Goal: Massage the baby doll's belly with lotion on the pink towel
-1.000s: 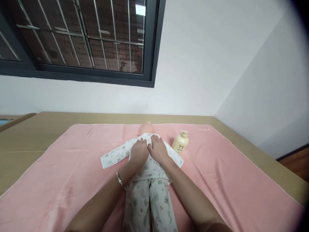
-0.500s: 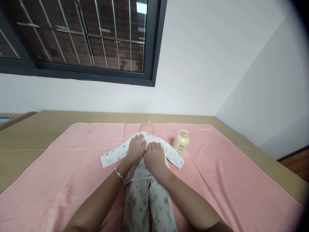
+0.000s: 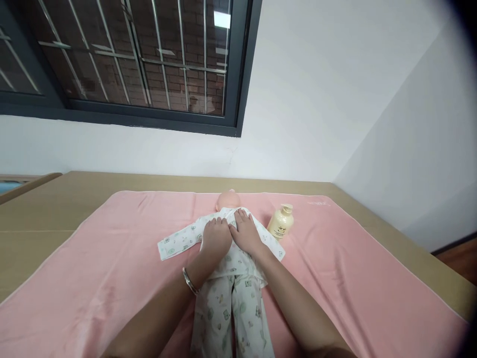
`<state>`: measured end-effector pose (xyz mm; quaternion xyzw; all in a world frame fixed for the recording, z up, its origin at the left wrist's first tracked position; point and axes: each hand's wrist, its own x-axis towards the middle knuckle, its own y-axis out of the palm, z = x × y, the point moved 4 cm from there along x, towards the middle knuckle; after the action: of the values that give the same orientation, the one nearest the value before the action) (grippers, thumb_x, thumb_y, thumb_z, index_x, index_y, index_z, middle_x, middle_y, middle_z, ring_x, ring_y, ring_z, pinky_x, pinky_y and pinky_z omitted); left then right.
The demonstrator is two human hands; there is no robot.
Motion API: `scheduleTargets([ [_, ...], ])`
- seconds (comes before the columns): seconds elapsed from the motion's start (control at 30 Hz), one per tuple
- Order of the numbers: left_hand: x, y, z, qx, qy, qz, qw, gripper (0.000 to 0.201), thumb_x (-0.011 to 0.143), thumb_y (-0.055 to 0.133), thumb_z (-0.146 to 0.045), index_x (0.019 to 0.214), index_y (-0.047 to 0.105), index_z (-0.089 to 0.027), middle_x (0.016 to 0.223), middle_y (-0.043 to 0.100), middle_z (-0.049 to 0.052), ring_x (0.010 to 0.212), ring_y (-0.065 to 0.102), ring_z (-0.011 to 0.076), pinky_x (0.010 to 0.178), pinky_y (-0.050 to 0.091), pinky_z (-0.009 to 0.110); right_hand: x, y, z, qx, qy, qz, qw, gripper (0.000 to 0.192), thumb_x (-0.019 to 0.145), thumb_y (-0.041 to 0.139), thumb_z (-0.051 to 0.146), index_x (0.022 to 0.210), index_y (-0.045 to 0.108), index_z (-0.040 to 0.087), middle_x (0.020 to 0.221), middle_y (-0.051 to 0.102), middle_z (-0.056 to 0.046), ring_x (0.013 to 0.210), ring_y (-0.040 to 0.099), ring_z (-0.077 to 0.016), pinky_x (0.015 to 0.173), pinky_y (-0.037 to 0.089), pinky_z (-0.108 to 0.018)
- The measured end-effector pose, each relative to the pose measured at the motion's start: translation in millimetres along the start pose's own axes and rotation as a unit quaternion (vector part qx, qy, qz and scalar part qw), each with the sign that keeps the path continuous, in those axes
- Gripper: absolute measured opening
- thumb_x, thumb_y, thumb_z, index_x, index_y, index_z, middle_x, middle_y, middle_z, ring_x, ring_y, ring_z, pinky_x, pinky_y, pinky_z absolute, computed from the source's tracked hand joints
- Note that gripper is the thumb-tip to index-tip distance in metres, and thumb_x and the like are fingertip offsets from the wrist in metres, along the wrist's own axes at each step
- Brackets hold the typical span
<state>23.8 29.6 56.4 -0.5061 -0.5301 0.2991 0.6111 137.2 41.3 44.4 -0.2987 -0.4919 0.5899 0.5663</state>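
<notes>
A baby doll point(image 3: 228, 200) lies on its back, its head toward the wall. It wears a white printed top point(image 3: 234, 261) with long sleeves spread to both sides, and matching trousers point(image 3: 248, 308). My left hand point(image 3: 217, 238) rests palm down on the doll's chest, its fingers together and foreshortened. Beside it and a little farther up, my right hand point(image 3: 246, 232) lies flat on the chest with fingers stretched toward the collar. Both hands touch the cloth, and neither holds anything I can see. The doll's own hands do not show.
A pale yellow pump bottle point(image 3: 281, 222) stands by the doll's sleeve on the right. Under everything is a pink mat point(image 3: 335, 258) on a wooden tabletop point(image 3: 93, 184). A white wall point(image 3: 290, 124) and a barred window point(image 3: 149, 64) are behind.
My right hand has slid up the doll's chest toward the collar. My left hand has moved down from near the shoulder, its fingers now more foreshortened.
</notes>
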Motion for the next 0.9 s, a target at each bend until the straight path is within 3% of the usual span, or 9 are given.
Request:
scheduleTargets([
  [0.17, 6, -0.1, 7, -0.022, -0.004, -0.003, 1.0, 0.032, 0.089, 0.038, -0.014, 0.094, 0.069, -0.012, 0.099, 0.071, 0.015, 0.095, 0.065, 0.0287, 0.086, 0.048, 0.041, -11, 1, 17, -0.058, 0.001, -0.025, 0.998, 0.054, 0.098, 0.034, 0.032, 0.144, 0.04, 0.003, 0.15, 0.04, -0.02, 0.141, 0.032, -0.0306, 0.117, 0.019, -0.046],
  [0.3, 15, -1.3, 18, -0.052, -0.027, 0.001, 0.998, 0.034, 0.09, 0.037, -0.016, 0.092, 0.071, -0.015, 0.105, 0.072, 0.013, 0.11, 0.061, 0.0291, 0.096, 0.044, 0.043, -29, 5, 39, -0.143, 0.006, -0.049, 0.988, 0.052, 0.095, 0.038, 0.021, 0.14, 0.045, -0.002, 0.141, 0.047, -0.027, 0.134, 0.042, -0.0355, 0.114, 0.022, -0.049],
  [0.47, 19, 12.7, 29, -0.087, -0.045, 0.0, 0.995, 0.037, 0.093, 0.037, -0.021, 0.117, 0.064, -0.015, 0.132, 0.062, 0.01, 0.13, 0.048, 0.0297, 0.108, 0.033, 0.05, -40, 6, 54, -0.186, 0.003, -0.041, 0.982, 0.052, 0.091, 0.042, 0.019, 0.137, 0.047, -0.005, 0.139, 0.048, -0.029, 0.131, 0.045, -0.0372, 0.113, 0.026, -0.049],
  [0.57, 17, 23.7, 30, -0.092, -0.048, -0.015, 0.994, 0.042, 0.095, 0.032, -0.02, 0.128, 0.057, -0.014, 0.138, 0.058, 0.01, 0.135, 0.042, 0.0297, 0.111, 0.031, 0.05, -33, 1, 49, -0.163, -0.014, -0.042, 0.986, 0.049, 0.092, 0.042, 0.021, 0.133, 0.051, -0.004, 0.135, 0.053, -0.029, 0.128, 0.048, -0.0361, 0.112, 0.027, -0.048],
  [0.7, 15, 31.6, 27, -0.092, -0.028, -0.037, 0.995, 0.044, 0.096, 0.03, -0.022, 0.132, 0.053, -0.011, 0.14, 0.056, 0.011, 0.135, 0.042, 0.0311, 0.112, 0.03, 0.051, -14, -5, 27, -0.08, -0.017, -0.057, 0.995, 0.04, 0.098, 0.033, 0.022, 0.123, 0.061, 0.008, 0.129, 0.061, -0.018, 0.125, 0.051, -0.0268, 0.111, 0.029, -0.041],
  [0.9, 15, 33.4, 26, -0.116, -0.038, -0.082, 0.989, 0.042, 0.094, 0.035, -0.023, 0.128, 0.057, -0.013, 0.134, 0.061, 0.01, 0.131, 0.047, 0.0309, 0.112, 0.031, 0.051, 3, 4, 0, -0.016, 0.028, -0.053, 0.998, 0.049, 0.1, 0.032, 0.031, 0.142, 0.045, 0.01, 0.148, 0.045, -0.014, 0.141, 0.033, -0.0248, 0.116, 0.018, -0.044],
])
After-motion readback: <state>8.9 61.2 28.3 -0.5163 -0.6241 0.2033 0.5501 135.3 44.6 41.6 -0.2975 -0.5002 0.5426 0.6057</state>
